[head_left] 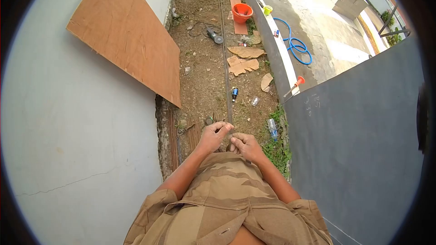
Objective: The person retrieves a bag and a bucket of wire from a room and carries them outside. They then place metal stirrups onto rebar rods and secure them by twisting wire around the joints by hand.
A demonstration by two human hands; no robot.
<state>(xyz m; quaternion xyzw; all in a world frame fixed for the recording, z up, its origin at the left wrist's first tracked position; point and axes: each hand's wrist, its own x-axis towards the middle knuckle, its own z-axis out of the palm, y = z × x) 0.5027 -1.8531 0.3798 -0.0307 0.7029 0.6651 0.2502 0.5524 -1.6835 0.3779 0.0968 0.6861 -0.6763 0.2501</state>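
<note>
My left hand (213, 137) is in front of my waist, thumb and fingers pinched together. Close beside it, slightly lower, my right hand (246, 147) is also closed in a pinch. Whatever lies between the fingers of either hand is too small or hidden to make out. Long thin metal rods (225, 59) stretch along the ground away from me, and their near end passes behind or between my hands. Left of my left hand lie more rusty rods (195, 129) in a bundle, partly covered by my forearm.
A plywood sheet (131, 36) leans on the left wall. Ahead on the soil are an angle grinder (214, 36), an orange bucket (242, 11), cardboard pieces (243, 65) and a dark bottle (235, 93). A screwdriver (297, 83) rests on the low wall at right, near a grey panel (359, 131).
</note>
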